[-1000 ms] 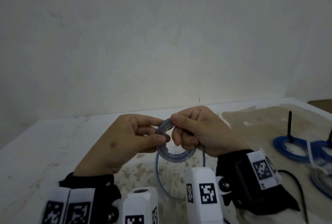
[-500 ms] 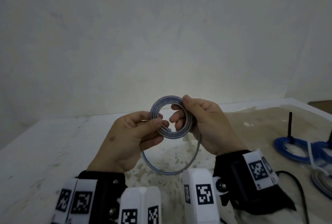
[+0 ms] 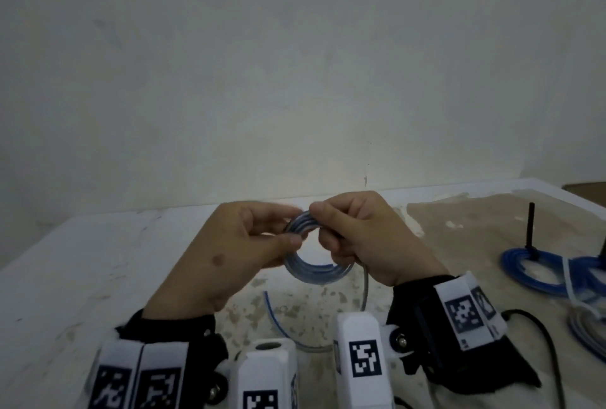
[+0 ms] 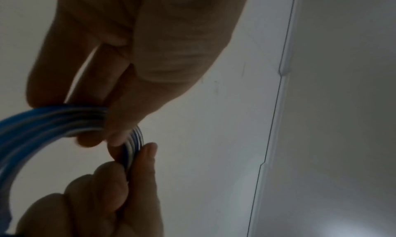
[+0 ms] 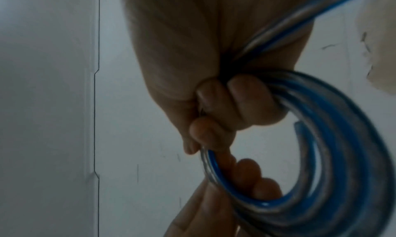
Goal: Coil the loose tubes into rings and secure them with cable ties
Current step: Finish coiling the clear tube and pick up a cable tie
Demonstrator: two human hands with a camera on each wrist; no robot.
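Your left hand [image 3: 229, 244] and right hand [image 3: 367, 238] meet above the table [image 3: 82, 277], and between them you hold a blue-and-clear tube [image 3: 311, 269] wound into a small ring of several turns. Your left thumb and fingertips pinch the ring's upper left side; in the left wrist view the stacked turns [image 4: 53, 120] run flat under your thumb, with the fingers [image 4: 53, 71] behind them. Your right hand grips the ring's upper right side, the fingers [image 5: 233, 103] curled tight into the palm around the bundled turns, and the right wrist view shows a cut end of the tube [image 5: 299, 127] lying on the inside of the coil. The ring stands roughly upright, lifted clear of the table. From your right hand a loose tail [image 3: 364, 287] drops down, curves under the ring near the wrist cameras and comes up again at a free end [image 3: 267, 297] below your left hand. At the right edge of the table lie finished blue coils [image 3: 531, 272] beside an upright black peg [image 3: 531, 228], with a white cable tie [image 3: 570, 284] across them. Another coil [image 3: 587, 331] lies partly out of view nearer you. A black cable [image 3: 541, 336] trails from your right wrist strap.
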